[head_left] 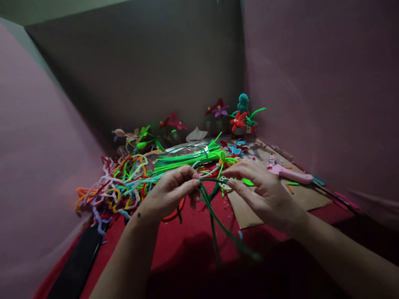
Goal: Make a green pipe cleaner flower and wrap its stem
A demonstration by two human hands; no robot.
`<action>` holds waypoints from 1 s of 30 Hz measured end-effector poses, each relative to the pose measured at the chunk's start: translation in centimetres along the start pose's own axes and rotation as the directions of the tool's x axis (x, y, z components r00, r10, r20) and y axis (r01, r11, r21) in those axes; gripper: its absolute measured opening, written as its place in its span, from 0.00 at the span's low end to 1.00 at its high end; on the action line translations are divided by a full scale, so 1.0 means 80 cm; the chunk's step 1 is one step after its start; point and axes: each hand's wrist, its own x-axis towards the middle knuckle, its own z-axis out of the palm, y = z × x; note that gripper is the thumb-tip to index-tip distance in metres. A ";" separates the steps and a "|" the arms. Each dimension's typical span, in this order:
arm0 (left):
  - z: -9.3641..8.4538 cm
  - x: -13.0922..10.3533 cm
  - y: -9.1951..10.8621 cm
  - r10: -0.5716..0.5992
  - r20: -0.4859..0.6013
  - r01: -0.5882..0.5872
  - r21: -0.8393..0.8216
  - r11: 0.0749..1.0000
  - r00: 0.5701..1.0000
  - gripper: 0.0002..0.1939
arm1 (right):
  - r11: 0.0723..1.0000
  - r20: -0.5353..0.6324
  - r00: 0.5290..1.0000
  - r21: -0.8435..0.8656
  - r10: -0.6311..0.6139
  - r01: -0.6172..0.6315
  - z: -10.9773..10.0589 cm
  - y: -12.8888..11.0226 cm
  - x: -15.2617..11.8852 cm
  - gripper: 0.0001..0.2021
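My left hand [170, 193] pinches several dark green pipe cleaners [226, 230] between thumb and fingers. Their long ends hang down toward me over the red cloth. One strand stretches sideways to my right hand [264, 195], whose thumb and fingertips close on its end. Just behind those fingertips lies a small pale piece with dark spots [225, 183], partly covered. Beyond my hands rests a bundle of bright green pipe cleaners [187, 160] with clear plastic wrap around it.
A tangle of many-coloured pipe cleaners [121, 178] spreads at the left. To the right, a pink glue gun [289, 172] lies on cardboard [249, 211]. Pipe-cleaner flowers [238, 120] stand along the back. A long black object [77, 261] lies at the front left on the red cloth [177, 245].
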 end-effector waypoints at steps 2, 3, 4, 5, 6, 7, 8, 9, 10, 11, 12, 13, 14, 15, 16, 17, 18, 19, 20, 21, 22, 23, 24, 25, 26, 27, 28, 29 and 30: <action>0.004 0.001 0.001 0.008 0.045 -0.009 0.011 1.000 0.999 0.06 | 0.996 0.048 0.999 0.084 0.003 -0.007 0.011 -0.004 0.012 0.09; 0.006 0.001 0.001 0.008 0.062 -0.009 0.018 1.000 0.998 0.06 | 0.985 0.105 0.993 0.162 0.047 -0.064 0.018 -0.005 0.016 0.08; 0.008 0.001 0.000 0.004 0.068 -0.006 0.024 1.000 0.998 0.06 | 0.958 0.175 0.978 0.240 0.116 -0.157 0.024 -0.004 0.019 0.08; 0.009 0.002 0.000 -0.005 0.068 0.003 0.032 0.999 0.998 0.06 | 0.916 0.237 0.952 0.302 0.195 -0.263 0.029 -0.003 0.021 0.08; 0.010 0.003 -0.001 -0.016 0.058 0.013 0.040 0.999 0.998 0.06 | 0.868 0.290 0.920 0.344 0.265 -0.358 0.033 -0.002 0.022 0.08; 0.011 0.003 -0.003 -0.026 0.042 0.024 0.049 0.999 0.999 0.06 | 0.823 0.327 0.888 0.368 0.322 -0.434 0.036 -0.001 0.022 0.09; 0.012 0.004 -0.004 -0.034 0.024 0.033 0.060 0.998 0.999 0.07 | 0.788 0.347 0.865 0.382 0.363 -0.483 0.037 0.000 0.021 0.09; 0.014 0.004 -0.005 -0.040 0.006 0.040 0.071 0.997 0.999 0.07 | 0.764 0.356 0.853 0.398 0.381 -0.507 0.039 0.002 0.020 0.10; 0.015 0.005 -0.006 -0.044 -0.007 0.044 0.082 0.996 0.999 0.07 | 0.745 0.363 0.848 0.421 0.385 -0.518 0.040 0.003 0.018 0.11; 0.016 0.006 -0.008 -0.042 -0.021 0.044 0.095 0.995 0.999 0.07 | 0.721 0.371 0.846 0.453 0.383 -0.525 0.041 0.004 0.016 0.11; 0.017 0.006 -0.009 -0.035 -0.037 0.039 0.114 0.993 0.999 0.07 | 0.690 0.379 0.843 0.489 0.383 -0.533 0.043 0.005 0.015 0.11; 0.018 0.007 -0.010 -0.025 -0.056 0.032 0.141 0.990 0.998 0.07 | 0.654 0.390 0.836 0.524 0.386 -0.546 0.045 0.007 0.013 0.11; 0.019 0.007 -0.011 -0.010 -0.078 0.024 0.170 0.985 0.997 0.07 | 0.615 0.407 0.824 0.551 0.393 -0.565 0.046 0.008 0.012 0.10; 0.020 0.007 -0.011 0.005 -0.104 0.017 0.202 0.979 0.995 0.07 | 0.578 0.429 0.809 0.567 0.402 -0.588 0.047 0.010 0.011 0.10; 0.021 0.008 -0.012 0.018 -0.128 0.013 0.234 0.972 0.992 0.07 | 0.548 0.454 0.791 0.570 0.411 -0.612 0.048 0.011 0.011 0.10; 0.022 0.007 -0.012 0.027 -0.151 0.013 0.261 0.965 0.988 0.07 | 0.527 0.475 0.772 0.565 0.422 -0.635 0.049 0.011 0.010 0.10; 0.023 0.007 -0.013 0.034 -0.171 0.016 0.282 0.959 0.985 0.07 | 0.516 0.489 0.758 0.556 0.431 -0.652 0.049 0.011 0.010 0.09; 0.023 0.007 -0.013 0.043 -0.190 0.016 0.299 0.954 0.981 0.07 | 0.517 0.491 0.750 0.544 0.443 -0.661 0.048 0.010 0.010 0.09; 0.024 0.008 -0.013 0.059 -0.208 0.010 0.316 0.949 0.976 0.07 | 0.528 0.480 0.748 0.530 0.458 -0.664 0.047 0.009 0.011 0.08; 0.023 0.008 -0.013 0.085 -0.227 -0.005 0.333 0.943 0.970 0.06 | 0.544 0.461 0.750 0.516 0.474 -0.662 0.047 0.008 0.011 0.08; 0.023 0.010 -0.012 0.112 -0.242 -0.022 0.347 0.938 0.964 0.06 | 0.564 0.440 0.755 0.502 0.487 -0.656 0.046 0.007 0.012 0.08; 0.022 0.011 -0.011 0.126 -0.250 -0.031 0.352 0.935 0.960 0.05 | 0.584 0.422 0.761 0.489 0.493 -0.648 0.046 0.006 0.012 0.08; 0.021 0.013 -0.011 0.119 -0.248 -0.028 0.344 0.939 0.961 0.05 | 0.602 0.410 0.768 0.476 0.493 -0.641 0.046 0.006 0.013 0.08; 0.020 0.014 -0.010 0.090 -0.237 -0.010 0.317 0.948 0.967 0.05 | 0.620 0.400 0.774 0.464 0.491 -0.633 0.046 0.006 0.013 0.09; 0.018 0.016 -0.009 0.038 -0.217 0.023 0.269 0.963 0.975 0.05 | 0.638 0.394 0.781 0.453 0.484 -0.623 0.046 0.007 0.013 0.09; 0.017 0.017 -0.008 -0.030 -0.190 0.069 0.203 0.977 0.981 0.05 | 0.654 0.390 0.790 0.446 0.473 -0.611 0.046 0.007 0.013 0.09; 0.016 0.018 -0.008 -0.100 -0.162 0.121 0.126 0.985 0.982 0.05 | 0.667 0.386 0.800 0.445 0.460 -0.598 0.046 0.008 0.013 0.09; 0.015 0.018 -0.008 -0.162 -0.135 0.169 0.042 0.985 0.978 0.06 | 0.680 0.380 0.812 0.448 0.442 -0.580 0.046 0.008 0.013 0.09; 0.014 0.018 -0.008 -0.216 -0.106 0.213 -0.043 0.976 0.971 0.06 | 0.698 0.371 0.826 0.447 0.424 -0.559 0.046 0.007 0.013 0.09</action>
